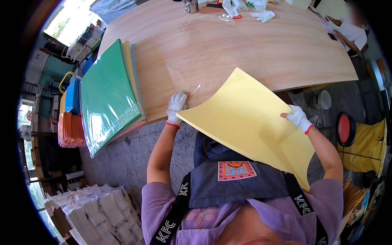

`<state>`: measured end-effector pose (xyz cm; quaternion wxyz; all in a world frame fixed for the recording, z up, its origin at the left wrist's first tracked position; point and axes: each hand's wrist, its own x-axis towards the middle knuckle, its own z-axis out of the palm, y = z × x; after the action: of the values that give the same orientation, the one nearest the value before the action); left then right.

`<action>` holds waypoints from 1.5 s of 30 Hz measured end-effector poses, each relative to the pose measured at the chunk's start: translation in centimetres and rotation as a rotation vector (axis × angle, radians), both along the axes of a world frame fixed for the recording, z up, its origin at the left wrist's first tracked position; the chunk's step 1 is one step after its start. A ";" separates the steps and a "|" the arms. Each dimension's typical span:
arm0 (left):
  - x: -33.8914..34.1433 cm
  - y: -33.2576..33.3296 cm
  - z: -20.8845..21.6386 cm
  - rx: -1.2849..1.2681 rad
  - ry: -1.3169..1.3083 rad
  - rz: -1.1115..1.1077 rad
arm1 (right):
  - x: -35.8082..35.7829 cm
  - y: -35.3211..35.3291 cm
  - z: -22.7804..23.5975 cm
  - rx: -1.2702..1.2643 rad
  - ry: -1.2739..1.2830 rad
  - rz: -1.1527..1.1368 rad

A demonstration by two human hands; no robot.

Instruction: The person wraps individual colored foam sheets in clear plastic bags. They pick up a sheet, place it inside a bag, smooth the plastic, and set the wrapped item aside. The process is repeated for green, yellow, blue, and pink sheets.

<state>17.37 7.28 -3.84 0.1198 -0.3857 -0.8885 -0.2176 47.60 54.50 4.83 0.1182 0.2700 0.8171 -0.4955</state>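
Observation:
A thick stack of large pale yellow paper sheets (249,118) is held tilted and bowed in front of my body, its far corner over the table. My right hand (299,118), in a white glove with bare fingertips and a red cuff, grips the stack's right edge, the thumb lying on top. My left hand (177,107), gloved the same way, is at the table's near edge beside the stack's left corner. Its fingers are bent at a glinting piece of clear plastic film (197,90), which they seem to pinch; the exact grip is partly hidden.
Plastic-wrapped green sheets (108,96) top a pile on the wooden table (204,45), overhanging its left edge. Gloves (263,15) and a metal cup (191,6) lie at the back. A person (353,34) sits far right. A red-topped stool (346,129) and white stacks (96,214) flank me.

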 end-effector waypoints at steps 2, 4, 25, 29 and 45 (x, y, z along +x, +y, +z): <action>-0.6 -0.6 0.5 0.014 0.009 0.007 | -1.0 0.2 0.2 0.023 0.013 0.010; -0.8 -1.4 1.5 0.025 -0.020 0.055 | -1.8 0.6 0.0 0.053 0.040 0.021; 2.5 2.6 11.0 0.275 0.143 0.060 | -2.9 7.0 -8.0 0.096 0.263 -0.107; 4.0 1.7 10.9 0.234 0.131 0.037 | -2.6 6.0 -8.0 0.058 0.279 -0.126; 8.5 6.9 5.5 1.675 -1.231 0.184 | -2.9 8.5 -9.7 0.095 0.369 -0.112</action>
<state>25.91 14.17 1.66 -0.1086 0.0678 -0.3868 -0.9132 44.70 62.97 -4.86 -0.0743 0.2250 0.8311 -0.5032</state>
